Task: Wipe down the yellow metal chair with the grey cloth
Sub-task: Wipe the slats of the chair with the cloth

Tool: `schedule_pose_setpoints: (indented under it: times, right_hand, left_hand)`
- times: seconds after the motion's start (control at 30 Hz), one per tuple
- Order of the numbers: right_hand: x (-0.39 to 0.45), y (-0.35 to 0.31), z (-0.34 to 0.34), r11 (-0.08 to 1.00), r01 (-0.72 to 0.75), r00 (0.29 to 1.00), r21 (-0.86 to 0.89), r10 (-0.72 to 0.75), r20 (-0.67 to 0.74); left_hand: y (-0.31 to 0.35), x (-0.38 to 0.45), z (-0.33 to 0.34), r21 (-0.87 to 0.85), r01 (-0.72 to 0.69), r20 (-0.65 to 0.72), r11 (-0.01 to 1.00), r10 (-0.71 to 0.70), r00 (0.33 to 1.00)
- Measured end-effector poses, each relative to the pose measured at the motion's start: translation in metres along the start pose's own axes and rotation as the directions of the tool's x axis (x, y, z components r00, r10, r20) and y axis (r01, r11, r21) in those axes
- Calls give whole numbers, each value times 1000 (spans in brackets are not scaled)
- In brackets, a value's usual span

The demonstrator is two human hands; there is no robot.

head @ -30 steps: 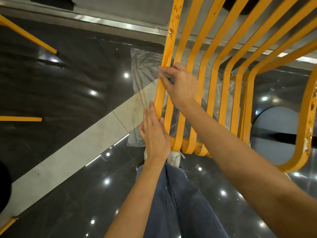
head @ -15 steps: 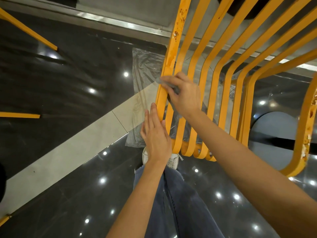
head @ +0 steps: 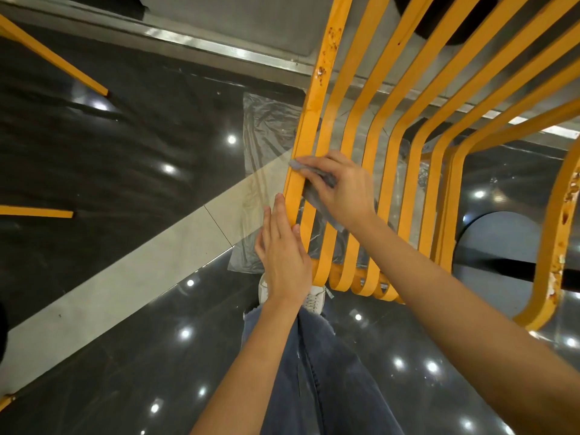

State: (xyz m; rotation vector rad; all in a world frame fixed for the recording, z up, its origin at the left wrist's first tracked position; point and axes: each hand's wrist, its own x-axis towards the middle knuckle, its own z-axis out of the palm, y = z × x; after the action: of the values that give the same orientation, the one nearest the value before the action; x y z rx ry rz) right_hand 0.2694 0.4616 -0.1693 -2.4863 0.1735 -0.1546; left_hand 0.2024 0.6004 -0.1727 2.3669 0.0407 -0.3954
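A yellow slatted chair [head: 373, 127] stands on a dark glossy floor [head: 125, 356]. The right hand [head: 337, 186] grips a grey cloth [head: 314, 177], pressing it against the outermost slat. The left hand [head: 284, 249], fingers straight, rests flat against that slat just below. A clear plastic sheet [head: 266, 127] lies beneath.

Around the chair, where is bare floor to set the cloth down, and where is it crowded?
Bare dark floor lies left of the plastic sheet, between the two yellow bars. The pale stripe is also free. Crowded: the slats where the right hand grips the grey cloth and the left hand steadies.
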Motion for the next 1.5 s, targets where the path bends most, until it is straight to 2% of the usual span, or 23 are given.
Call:
schedule_pose_setpoints:
  times: [0.2, 0.27, 0.37, 0.43, 0.6, 0.67, 0.73, 0.8, 0.83, 0.87, 0.9, 0.93, 0.97, 1.0, 1.03, 1.07, 1.13, 1.33, 1.4, 1.5]
  right_hand:
    - [55, -2, 7, 992, -122, 983, -33, 116, -141]
    - [42, -9, 13, 995, -97, 990, -21, 94, -108]
    - [-1, -6, 8, 998, 25, 1000, 59, -26, 13]
    - [-9, 3, -2, 995, 41, 997, 91, -46, 54]
    - [56, 5, -3, 986, -164, 979, 12, 165, -119]
    - [64, -5, 8, 974, -211, 963, 78, 221, -156]
    - [41, -12, 10, 970, -164, 964, 180, 196, -179]
    - [6, -16, 9, 931, -177, 967, 320, 225, -122]
    - [-9, -17, 11, 867, -257, 944, 427, 320, -82]
    - [-18, -16, 14, 721, -382, 870, 578, 491, -37]
    - [-22, -13, 16, 452, -509, 708, 733, 704, 57]
    - [-22, -10, 17, 113, -528, 524, 841, 823, 218]
    - [-22, -7, 20, -178, -454, 428, 873, 816, 389]
    - [-24, -11, 22, -350, -383, 407, 855, 767, 496]
    - [-27, -17, 24, -419, -347, 412, 839, 735, 538]
    - [-31, -25, 28, -441, -324, 428, 837, 721, 546]
    - [-40, -49, 33, -411, -328, 472, 851, 709, 524]
    - [10, -49, 17, -146, -373, 613, 916, 703, 362]
    - [30, -39, 15, -95, -391, 627, 915, 700, 341]
    - [22, -33, 23, -96, -443, 624, 891, 681, 384]
  left_hand:
    - [0, -1, 1, -3, 3, -4, 1000, -3, 1000]
    - [0, -1, 1, -16, 4, -3, 1000, -4, 1000]
    - [-1, 0, -1, -35, -6, -2, 999, 6, 1000]
    - [-1, -1, 0, -37, -9, -3, 999, 9, 1000]
    - [-2, -1, 1, -38, -15, -7, 999, 15, 1000]
    - [-3, 0, 1, -37, -12, -8, 999, 11, 1000]
    - [-2, 0, 1, -52, -13, -9, 999, 12, 1000]
    - [0, 0, -1, -103, -8, -7, 995, 8, 1000]
    - [2, 0, -2, -136, 0, -3, 991, 0, 1000]
    - [3, 1, -3, -164, 10, 3, 986, -10, 1000]
    - [5, 3, -5, -191, 16, 8, 981, -15, 1000]
    - [6, 8, -6, -218, 7, 7, 976, -6, 1000]
    - [7, 14, -8, -245, -19, 2, 969, 20, 1000]
    - [9, 21, -10, -269, -55, -4, 962, 56, 998]
    - [12, 28, -11, -295, -92, -7, 951, 94, 996]
    - [15, 35, -12, -335, -120, -11, 935, 123, 992]
    - [20, 44, -11, -427, -133, -18, 894, 139, 990]
    - [12, 43, -7, -543, -111, -30, 832, 113, 993]
    - [9, 44, -7, -556, -108, -27, 824, 112, 993]
    - [9, 45, -7, -508, -95, -19, 856, 99, 995]
